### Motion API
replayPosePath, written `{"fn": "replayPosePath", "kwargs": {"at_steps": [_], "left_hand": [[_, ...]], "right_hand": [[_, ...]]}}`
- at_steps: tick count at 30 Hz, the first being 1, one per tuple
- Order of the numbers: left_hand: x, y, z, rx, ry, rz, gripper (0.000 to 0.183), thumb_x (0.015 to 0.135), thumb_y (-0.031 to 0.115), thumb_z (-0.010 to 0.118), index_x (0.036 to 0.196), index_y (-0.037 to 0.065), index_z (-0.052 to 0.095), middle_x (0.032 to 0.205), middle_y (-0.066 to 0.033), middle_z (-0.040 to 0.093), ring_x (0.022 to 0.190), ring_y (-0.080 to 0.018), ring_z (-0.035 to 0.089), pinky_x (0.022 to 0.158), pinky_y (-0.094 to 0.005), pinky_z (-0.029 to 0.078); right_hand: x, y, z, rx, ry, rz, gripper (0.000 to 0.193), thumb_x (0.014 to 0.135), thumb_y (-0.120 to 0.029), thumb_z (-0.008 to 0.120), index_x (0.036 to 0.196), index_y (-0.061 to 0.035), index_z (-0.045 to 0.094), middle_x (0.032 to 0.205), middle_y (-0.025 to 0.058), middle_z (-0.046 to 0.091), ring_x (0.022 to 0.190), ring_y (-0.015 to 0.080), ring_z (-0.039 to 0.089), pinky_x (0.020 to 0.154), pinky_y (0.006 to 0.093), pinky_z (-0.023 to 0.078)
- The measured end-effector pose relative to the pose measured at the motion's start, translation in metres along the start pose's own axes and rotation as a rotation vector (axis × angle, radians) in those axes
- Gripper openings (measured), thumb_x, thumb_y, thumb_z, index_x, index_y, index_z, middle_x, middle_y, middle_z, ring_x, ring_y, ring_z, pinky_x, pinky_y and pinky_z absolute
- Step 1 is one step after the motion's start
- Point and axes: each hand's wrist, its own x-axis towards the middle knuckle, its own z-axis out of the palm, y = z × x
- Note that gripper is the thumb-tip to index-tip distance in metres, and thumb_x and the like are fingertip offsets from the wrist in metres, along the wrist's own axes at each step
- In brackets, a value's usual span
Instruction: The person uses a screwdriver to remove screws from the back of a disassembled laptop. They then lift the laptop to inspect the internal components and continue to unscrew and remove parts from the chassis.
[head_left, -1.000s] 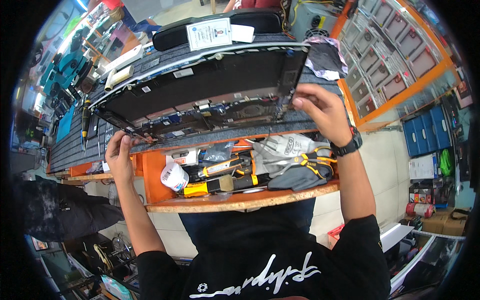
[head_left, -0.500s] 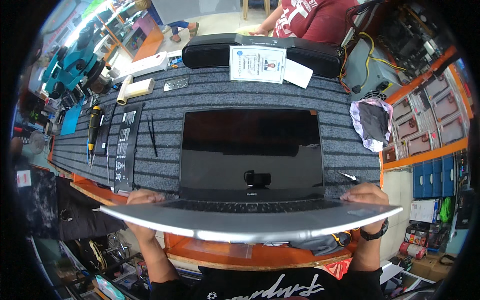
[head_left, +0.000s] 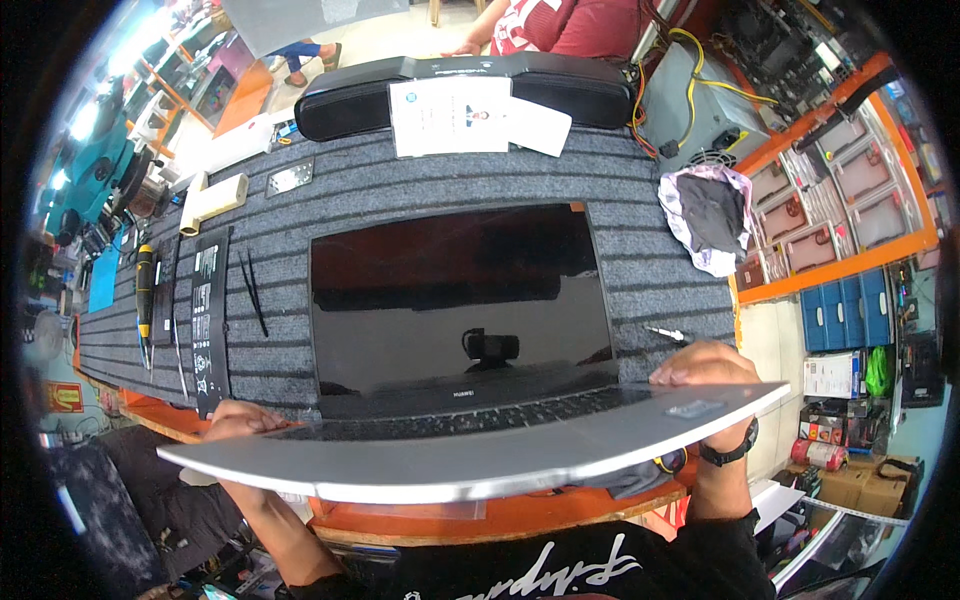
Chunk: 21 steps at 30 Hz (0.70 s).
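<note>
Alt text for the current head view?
A person's left hand and right hand hold an open laptop by its keyboard half, dark screen facing up, over a striped grey mat. Tweezers and a laptop battery lie at left.

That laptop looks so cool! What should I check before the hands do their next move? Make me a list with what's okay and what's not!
1. Both hands on the laptop: ok, the left hand and right hand are at its two sides.
2. Laptop open: ok, the screen and keyboard both show.
3. Screen lit: not ok, it looks dark, with reflections on it.
4. Tweezers away from the laptop: ok, they lie apart on the striped mat, to its left.
5. Small silver tool far from the hands: not ok, it lies close to the right hand.
6. Laptop's underside: cannot tell, it is hidden.
</note>
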Motion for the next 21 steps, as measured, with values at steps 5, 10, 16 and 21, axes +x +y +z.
{"fn": "replayPosePath", "kwargs": {"at_steps": [5, 10, 16, 21], "left_hand": [[-0.003, -0.012, -0.014, -0.047, 0.246, -0.208, 0.029, 0.096, 0.026, 0.078, 0.09, 0.003, 0.062, 0.089, -0.0014, 0.059, 0.083, -0.0119, 0.058, 0.075, -0.0288, 0.05], [0.036, -0.009, 0.0, 0.006, 0.068, -0.292, 0.014, 0.097, 0.013, 0.073, 0.093, 0.001, 0.067, 0.084, -0.0001, 0.061, 0.081, -0.0093, 0.057, 0.075, -0.026, 0.045], [0.063, -0.01, 0.021, -0.203, -0.01, -0.4, 0.023, 0.1, 0.017, 0.072, 0.114, -0.001, 0.069, 0.091, -0.0031, 0.071, 0.078, -0.011, 0.064, 0.073, -0.0268, 0.052], [0.075, -0.018, 0.032, -0.277, -0.02, -0.501, 0.023, 0.1, 0.018, 0.072, 0.115, 0.0, 0.071, 0.094, -0.0025, 0.072, 0.081, -0.0088, 0.064, 0.073, -0.0249, 0.051]], "right_hand": [[0.001, -0.011, -0.01, -0.273, -0.03, 0.203, 0.008, 0.086, -0.002, 0.078, 0.087, 0.0025, 0.071, 0.082, 0.0102, 0.07, 0.072, 0.0172, 0.065, 0.065, 0.0287, 0.047], [0.021, -0.003, 0.004, 0.127, 0.024, 0.359, 0.011, 0.1, -0.003, 0.069, 0.109, 0.0031, 0.07, 0.095, 0.0076, 0.071, 0.083, 0.013, 0.067, 0.076, 0.0267, 0.055], [0.048, 0.015, 0.006, 0.189, -0.011, 0.485, 0.02, 0.102, -0.01, 0.069, 0.118, 0.0004, 0.069, 0.092, 0.0039, 0.073, 0.079, 0.0095, 0.067, 0.071, 0.0243, 0.055], [0.059, 0.029, 0.009, 0.186, -0.022, 0.588, 0.024, 0.102, -0.014, 0.069, 0.123, -0.002, 0.068, 0.093, 0.0022, 0.073, 0.078, 0.0082, 0.067, 0.07, 0.0237, 0.055]]}}
